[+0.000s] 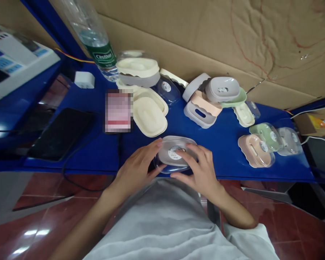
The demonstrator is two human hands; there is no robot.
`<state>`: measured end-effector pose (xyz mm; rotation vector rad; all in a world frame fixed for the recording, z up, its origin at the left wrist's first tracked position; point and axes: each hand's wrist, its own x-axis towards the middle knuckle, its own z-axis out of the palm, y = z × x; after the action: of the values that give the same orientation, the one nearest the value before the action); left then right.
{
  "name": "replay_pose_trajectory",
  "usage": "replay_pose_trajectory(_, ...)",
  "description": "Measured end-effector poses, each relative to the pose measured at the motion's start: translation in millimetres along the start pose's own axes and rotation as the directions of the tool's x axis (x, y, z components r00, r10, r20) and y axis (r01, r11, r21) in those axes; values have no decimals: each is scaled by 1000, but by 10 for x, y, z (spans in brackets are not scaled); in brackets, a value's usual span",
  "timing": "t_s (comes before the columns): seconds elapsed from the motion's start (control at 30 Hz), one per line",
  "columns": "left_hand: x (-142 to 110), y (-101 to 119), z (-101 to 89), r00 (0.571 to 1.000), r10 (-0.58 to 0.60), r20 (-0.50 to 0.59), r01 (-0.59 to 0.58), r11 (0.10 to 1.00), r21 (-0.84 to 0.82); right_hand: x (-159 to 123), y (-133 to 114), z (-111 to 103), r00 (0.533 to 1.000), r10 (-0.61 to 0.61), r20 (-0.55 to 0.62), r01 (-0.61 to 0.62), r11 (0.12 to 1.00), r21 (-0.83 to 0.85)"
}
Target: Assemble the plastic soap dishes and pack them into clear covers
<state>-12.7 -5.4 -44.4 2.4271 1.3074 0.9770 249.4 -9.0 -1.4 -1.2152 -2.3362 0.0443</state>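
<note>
At the near edge of the blue table (224,141), both my hands grip a grey soap box with a clear lid (173,148). My left hand (137,166) wraps its left end, thumb under and fingers on the rim. My right hand (199,168) presses its fingers on the lid's top and right side. The lid bears a small round sticker.
Cream trays (148,115) lie behind the box. A pile of grey and pink soap box parts (206,99) sits mid-table, and closed boxes in pink, green and grey (268,144) stand at right. A water bottle (97,43), a black phone (61,131) and a white machine (13,61) are at left.
</note>
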Motion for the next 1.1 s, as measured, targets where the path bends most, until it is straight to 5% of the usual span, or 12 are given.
replay_pose_trajectory(0.13, 13, 20, -18, 999, -17, 28, 16, 1000, 13, -8, -17, 63, 988, 123, -89, -118, 992, 53)
replay_pose_trajectory(0.6, 72, 61, -53, 996, 75, 45, -79, 991, 107, -19, 609, -176, 997, 25, 67, -32, 995, 93)
replay_pose_trajectory(0.83, 74, 56, -46, 996, 76, 43, -81, 990, 114, -55, 914, -272, 999, -28, 44, 21, 988, 151)
replay_pose_trajectory(1.1, 61, 50, -54, 997, 63, 52, -68, 992, 107, -103, 879, -227, 991, 23, 129, -49, 977, 205)
